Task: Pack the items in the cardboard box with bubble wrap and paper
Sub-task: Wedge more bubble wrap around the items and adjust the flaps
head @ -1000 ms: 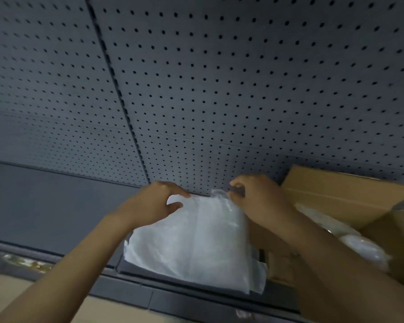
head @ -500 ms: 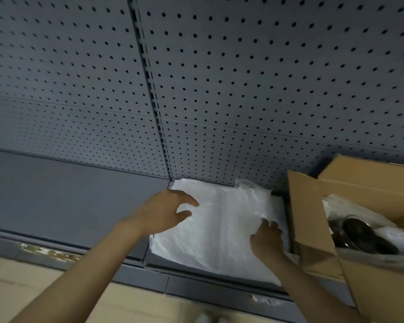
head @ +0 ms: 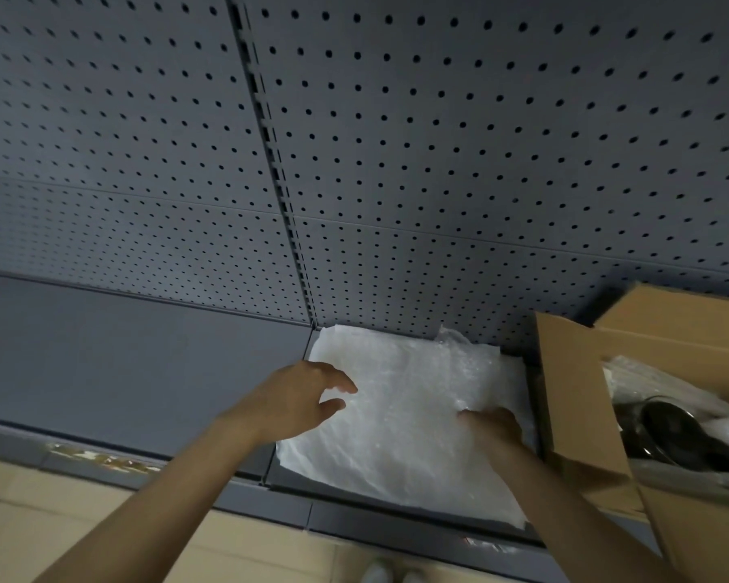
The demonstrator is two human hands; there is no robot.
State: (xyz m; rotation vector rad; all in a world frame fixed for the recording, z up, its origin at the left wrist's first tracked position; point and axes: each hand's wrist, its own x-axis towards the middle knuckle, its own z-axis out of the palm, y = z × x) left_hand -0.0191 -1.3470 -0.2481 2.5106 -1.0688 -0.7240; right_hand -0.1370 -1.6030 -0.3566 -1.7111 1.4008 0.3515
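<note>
The right hand (head: 491,427) is nearest to us. It presses flat on the bubble wrap sheet (head: 409,418), close to the sheet's right edge. Its fingers are tucked down into the wrap, so I cannot tell if this grip is pinching it or only pushing on it.

The left hand (head: 302,399) is a bit further off, at the sheet's left edge. This grip is half open, with fingers and thumb curled and apart. It holds nothing. It hangs just over the wrap, maybe just touching.

The bubble wrap sheet lies spread out on the grey shelf (head: 123,372), with white paper showing under it at the edges. Its far edge touches the pegboard wall (head: 438,162).

The cardboard box (head: 577,406) stands just to the right of the sheet, open, with a dark round item (head: 674,435) and more wrap inside.

So the box is on the right-hand side of the sheet. The right hand is the nearer one to it. I think the next item comes from that side onto the wrap.
</note>
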